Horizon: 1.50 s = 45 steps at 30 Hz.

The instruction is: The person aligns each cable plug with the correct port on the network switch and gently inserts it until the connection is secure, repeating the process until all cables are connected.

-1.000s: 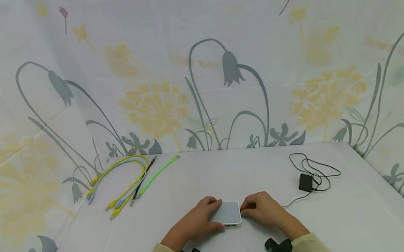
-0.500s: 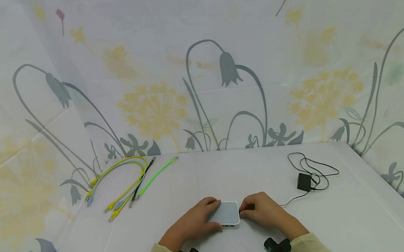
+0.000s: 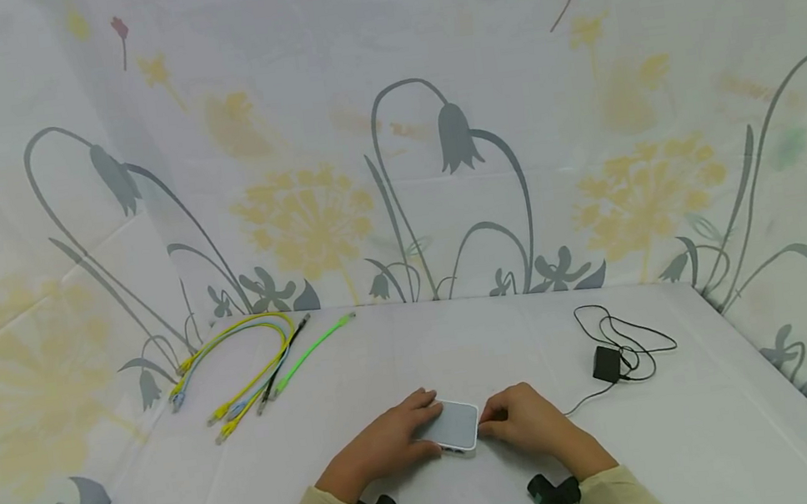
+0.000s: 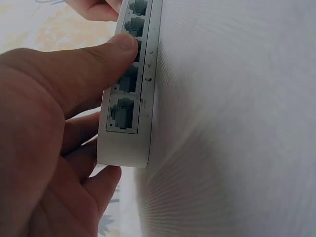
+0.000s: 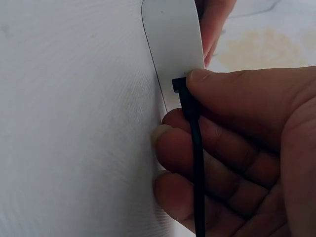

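A small white network switch with a grey top (image 3: 455,425) lies near the front of the table. My left hand (image 3: 396,436) grips it from the left, thumb on the near side and fingers on the far side. In the left wrist view the thumb covers one port in the row of Ethernet ports (image 4: 123,114). On the other end, my right hand (image 3: 524,420) pinches a black power plug (image 5: 188,101) between thumb and fingers. The plug's tip is right at the switch's end wall (image 5: 175,44), and its cord (image 5: 198,182) trails down past the curled fingers.
A black power adapter (image 3: 606,364) with a loosely looped cord (image 3: 643,332) lies on the right. Yellow, pale blue and black network cables (image 3: 268,378) lie at the back left, beside a short green cable (image 3: 313,354). A flower-printed cloth (image 3: 328,127) hangs behind the table.
The switch has turned slightly clockwise in my left hand, its right end swinging toward me. My right hand stays at its end with the plug. Cables and adapter have not moved.
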Each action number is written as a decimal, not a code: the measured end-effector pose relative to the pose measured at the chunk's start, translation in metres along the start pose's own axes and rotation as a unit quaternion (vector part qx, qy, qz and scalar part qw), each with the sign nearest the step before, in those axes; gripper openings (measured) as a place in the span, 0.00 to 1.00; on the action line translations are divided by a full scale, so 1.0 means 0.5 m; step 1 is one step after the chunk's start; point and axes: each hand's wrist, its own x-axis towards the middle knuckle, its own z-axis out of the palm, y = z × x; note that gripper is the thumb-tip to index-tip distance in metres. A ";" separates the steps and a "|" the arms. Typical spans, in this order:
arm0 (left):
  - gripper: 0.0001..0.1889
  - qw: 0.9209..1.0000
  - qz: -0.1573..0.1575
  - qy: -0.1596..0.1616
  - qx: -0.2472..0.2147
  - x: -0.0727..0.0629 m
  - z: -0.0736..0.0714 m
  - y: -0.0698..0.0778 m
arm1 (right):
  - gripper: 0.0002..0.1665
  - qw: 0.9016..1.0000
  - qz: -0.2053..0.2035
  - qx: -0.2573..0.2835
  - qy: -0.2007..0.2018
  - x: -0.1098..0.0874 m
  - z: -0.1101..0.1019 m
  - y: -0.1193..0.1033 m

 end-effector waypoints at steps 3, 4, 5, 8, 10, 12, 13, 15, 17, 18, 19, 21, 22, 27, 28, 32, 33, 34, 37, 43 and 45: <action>0.31 1.000 0.004 0.000 0.005 -0.001 0.000 0.001 | 0.04 1.000 -0.001 -0.006 0.001 0.000 0.001 -0.002; 0.31 1.000 0.005 0.000 0.005 -0.001 0.000 0.002 | 0.05 1.000 -0.002 -0.008 0.001 0.000 0.002 -0.003; 0.30 1.000 0.006 0.000 0.006 -0.001 0.000 0.002 | 0.05 1.000 -0.003 -0.009 0.002 -0.001 0.002 -0.004; 0.29 1.000 0.012 0.003 0.012 -0.002 -0.001 0.003 | 0.05 1.000 -0.011 -0.023 0.007 -0.001 0.004 -0.010; 0.28 1.000 0.013 0.004 0.019 -0.002 -0.001 0.003 | 0.05 0.999 -0.020 -0.038 0.011 -0.001 0.004 -0.015; 0.27 0.999 0.016 0.005 0.028 -0.002 0.000 0.003 | 0.05 0.998 -0.030 -0.058 0.014 -0.001 0.004 -0.021; 0.27 0.999 0.016 0.005 0.033 -0.002 0.000 0.004 | 0.05 0.997 -0.034 -0.071 0.015 -0.001 0.005 -0.023; 0.26 0.999 0.012 0.007 0.040 -0.002 -0.001 0.007 | 0.06 0.995 -0.039 -0.089 0.015 -0.002 0.005 -0.032; 0.25 0.999 0.012 0.010 0.049 -0.002 -0.001 0.009 | 0.06 0.994 -0.039 -0.101 0.017 -0.003 0.007 -0.040; 0.25 0.999 0.012 0.012 0.052 -0.002 -0.001 0.011 | 0.06 0.993 -0.038 -0.106 0.020 -0.004 0.008 -0.043; 0.24 0.998 0.010 0.013 0.056 -0.002 -0.002 0.012 | 0.06 0.993 -0.035 -0.112 0.024 -0.004 0.010 -0.048; 0.24 0.998 0.011 0.015 0.064 -0.001 -0.001 0.014 | 0.07 0.993 -0.034 -0.111 0.035 -0.006 0.013 -0.055; 0.24 0.997 0.012 0.017 0.069 0.000 0.000 0.014 | 0.07 0.992 -0.036 -0.114 0.041 -0.007 0.016 -0.058; 0.22 0.995 0.015 0.024 0.095 0.002 0.002 0.016 | 0.08 0.992 -0.025 -0.116 0.052 -0.009 0.025 -0.071; 0.22 0.995 0.016 0.026 0.100 0.002 0.003 0.016 | 0.08 0.992 -0.022 -0.116 0.052 -0.008 0.027 -0.073; 0.21 0.993 0.022 0.037 0.108 0.001 0.002 0.019 | 0.10 0.992 -0.009 -0.111 0.051 -0.008 0.033 -0.081; 0.20 0.993 0.022 0.039 0.107 0.001 0.002 0.020 | 0.10 0.992 -0.010 -0.111 0.053 -0.008 0.035 -0.083; 0.20 0.993 0.023 0.042 0.107 0.001 0.002 0.020 | 0.11 0.992 -0.011 -0.113 0.055 -0.008 0.037 -0.085; 0.20 0.993 0.025 0.048 0.108 0.002 0.004 0.018 | 0.13 0.991 -0.015 -0.122 0.061 -0.008 0.042 -0.089; 0.21 0.992 0.025 0.051 0.112 0.003 0.006 0.014 | 0.12 0.991 -0.021 -0.116 0.056 -0.008 0.040 -0.092; 0.21 0.992 0.022 0.047 0.114 0.002 0.004 0.014 | 0.13 0.993 -0.024 -0.104 0.051 -0.007 0.036 -0.091</action>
